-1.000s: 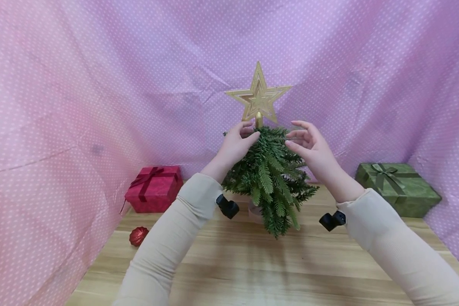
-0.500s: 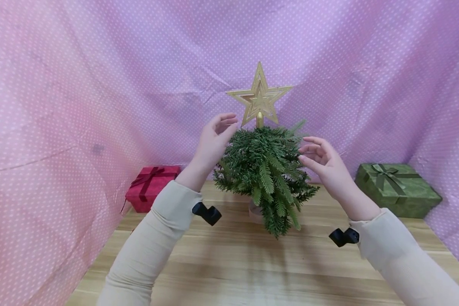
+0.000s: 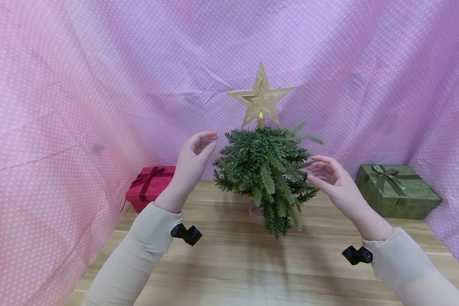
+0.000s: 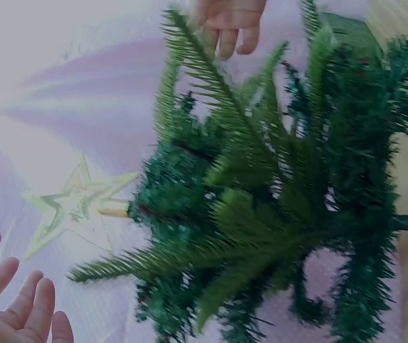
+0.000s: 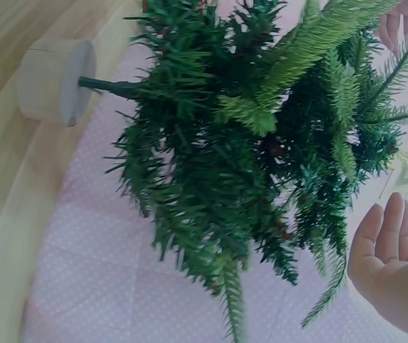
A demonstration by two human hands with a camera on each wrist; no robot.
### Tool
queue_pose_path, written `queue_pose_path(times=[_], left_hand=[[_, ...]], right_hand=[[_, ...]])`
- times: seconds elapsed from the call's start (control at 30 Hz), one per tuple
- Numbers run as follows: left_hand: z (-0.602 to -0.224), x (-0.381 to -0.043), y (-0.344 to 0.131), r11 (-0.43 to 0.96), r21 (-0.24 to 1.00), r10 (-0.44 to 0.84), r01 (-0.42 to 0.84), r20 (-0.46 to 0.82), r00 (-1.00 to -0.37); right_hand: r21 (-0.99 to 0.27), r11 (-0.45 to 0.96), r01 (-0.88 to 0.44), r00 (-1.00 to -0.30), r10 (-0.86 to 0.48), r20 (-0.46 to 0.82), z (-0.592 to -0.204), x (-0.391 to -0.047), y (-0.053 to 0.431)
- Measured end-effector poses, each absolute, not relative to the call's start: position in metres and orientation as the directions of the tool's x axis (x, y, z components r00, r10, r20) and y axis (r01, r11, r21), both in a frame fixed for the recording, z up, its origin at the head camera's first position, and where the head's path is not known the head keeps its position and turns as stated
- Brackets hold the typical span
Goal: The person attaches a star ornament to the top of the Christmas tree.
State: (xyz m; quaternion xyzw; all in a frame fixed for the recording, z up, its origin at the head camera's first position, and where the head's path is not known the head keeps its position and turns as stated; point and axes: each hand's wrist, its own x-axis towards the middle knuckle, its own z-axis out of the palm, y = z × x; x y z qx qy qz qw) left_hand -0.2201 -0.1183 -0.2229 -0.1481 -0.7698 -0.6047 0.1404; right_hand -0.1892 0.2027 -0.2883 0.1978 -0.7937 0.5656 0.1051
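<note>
A small artificial Christmas tree (image 3: 265, 161) stands upright on a round wooden base (image 5: 53, 82). On its tip sits a gold star topper (image 3: 261, 100). My left hand (image 3: 193, 163), fingers loosely bent, hovers to the left of the upper branches, apart from them. To the right of the tree is my right hand (image 3: 338, 185), its fingertips close beside the outer branches; whether they touch cannot be told. Neither hand holds anything. The left wrist view shows the left fingers (image 4: 21, 304) spread near a long branch, and the right wrist view shows relaxed right fingers (image 5: 389, 236).
A red gift box (image 3: 149, 187) with a dark ribbon stands at the back left, partly behind the left hand and wrist. At the back right is a green gift box (image 3: 398, 191). Pink dotted cloth (image 3: 168, 63) hangs behind the wooden table (image 3: 229, 263).
Both hands have moved outward and down from beside the treetop, the left farther. Upper right branches now show. The red ornament at the left has gone out of sight behind the left arm.
</note>
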Motion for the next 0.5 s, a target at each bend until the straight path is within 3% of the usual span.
queue_pose_path(times=[0.5], left_hand=[[-0.269, -0.209, -0.132, 0.215, 0.925, 0.057, 0.314, 0.309, -0.949]], right_hand=[[-0.824, 0.405, -0.397, -0.918, -0.165, 0.362, -0.325, -0.178, 0.227]])
